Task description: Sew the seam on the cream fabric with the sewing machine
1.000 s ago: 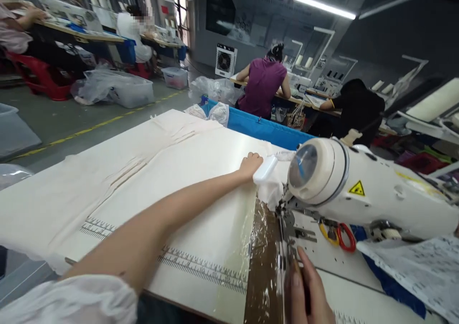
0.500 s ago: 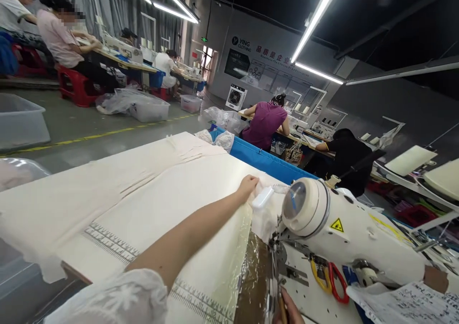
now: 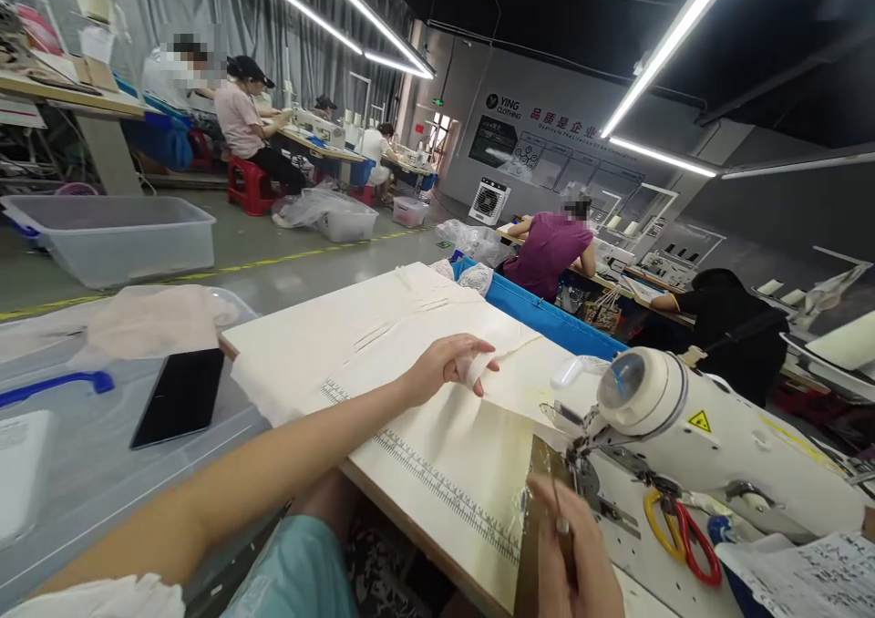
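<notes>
My left hand (image 3: 447,363) is closed on a piece of thin white fabric (image 3: 477,369) above the sewing table (image 3: 471,559). Its fingers curl round the cloth, with some fingertips apart. In front of the sewing machine (image 3: 656,399), my right hand (image 3: 578,554) grips a slim tool (image 3: 563,529) with a brown handle and a thin metal shaft; I cannot tell its exact kind. That hand is over a brown strip (image 3: 528,572) on the table, left of the needle area. More white fabric (image 3: 403,317) lies spread across the far left of the table.
Yellow-and-red-handled scissors (image 3: 684,531) lie beside the machine, near a handwritten paper (image 3: 803,572). Left of the table are a black phone (image 3: 179,397), a blue tool (image 3: 58,386) and a clear bin (image 3: 123,235). A blue cloth trough (image 3: 547,313) borders the far edge. Co-workers sit beyond.
The view has swung left. My left hand has drawn back from beside the machine, now with fabric raised in it. My right hand has risen further into view with the slim tool.
</notes>
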Demonstrator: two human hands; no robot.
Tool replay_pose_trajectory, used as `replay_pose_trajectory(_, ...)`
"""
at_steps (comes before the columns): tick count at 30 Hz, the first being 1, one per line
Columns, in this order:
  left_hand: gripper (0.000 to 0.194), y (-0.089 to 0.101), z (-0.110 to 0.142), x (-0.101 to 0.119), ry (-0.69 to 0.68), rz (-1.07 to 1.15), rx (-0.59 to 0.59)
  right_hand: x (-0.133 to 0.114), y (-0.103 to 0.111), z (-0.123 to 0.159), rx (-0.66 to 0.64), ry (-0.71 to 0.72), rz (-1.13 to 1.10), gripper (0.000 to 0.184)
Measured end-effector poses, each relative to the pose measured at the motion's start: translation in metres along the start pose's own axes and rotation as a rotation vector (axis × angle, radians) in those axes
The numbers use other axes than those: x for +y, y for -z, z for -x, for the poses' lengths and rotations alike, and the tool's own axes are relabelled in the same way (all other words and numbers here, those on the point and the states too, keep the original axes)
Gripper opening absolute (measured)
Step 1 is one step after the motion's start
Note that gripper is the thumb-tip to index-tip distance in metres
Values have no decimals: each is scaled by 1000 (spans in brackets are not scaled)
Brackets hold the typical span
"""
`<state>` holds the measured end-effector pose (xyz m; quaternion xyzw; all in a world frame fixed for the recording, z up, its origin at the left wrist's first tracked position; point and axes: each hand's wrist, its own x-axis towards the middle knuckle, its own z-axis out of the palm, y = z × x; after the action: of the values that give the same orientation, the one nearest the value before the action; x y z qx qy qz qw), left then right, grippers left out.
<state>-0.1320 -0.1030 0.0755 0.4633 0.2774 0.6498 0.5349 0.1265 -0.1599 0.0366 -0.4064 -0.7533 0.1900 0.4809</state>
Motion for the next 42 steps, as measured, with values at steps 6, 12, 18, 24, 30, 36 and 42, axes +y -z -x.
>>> replay_pose_trajectory(6,45,-1,57,-2,-41,-148,-90,-8,-57,-98,-445,-539,-597,54)
replay_pose_trajectory(12,55,10,81,-23,61,-216,-7,7,-97,-116,-475,-562,-780,57)
replay_pose_trajectory(18,75,12,75,-35,272,-334,186,14,-81,-118,-277,-468,-915,53)
replay_pose_trajectory(24,51,5,79,-33,292,-422,168,12,-70,-121,-198,-440,-1011,51)
replay_pose_trajectory(30,53,9,87,-27,207,-285,80,16,-72,-121,-161,-466,-1028,51)
replay_pose_trajectory(36,63,12,87,-31,165,-303,-17,17,-74,-114,-433,-526,-952,50)
replay_pose_trajectory(42,61,9,81,-32,207,-324,14,14,-81,-100,-806,-485,-849,41)
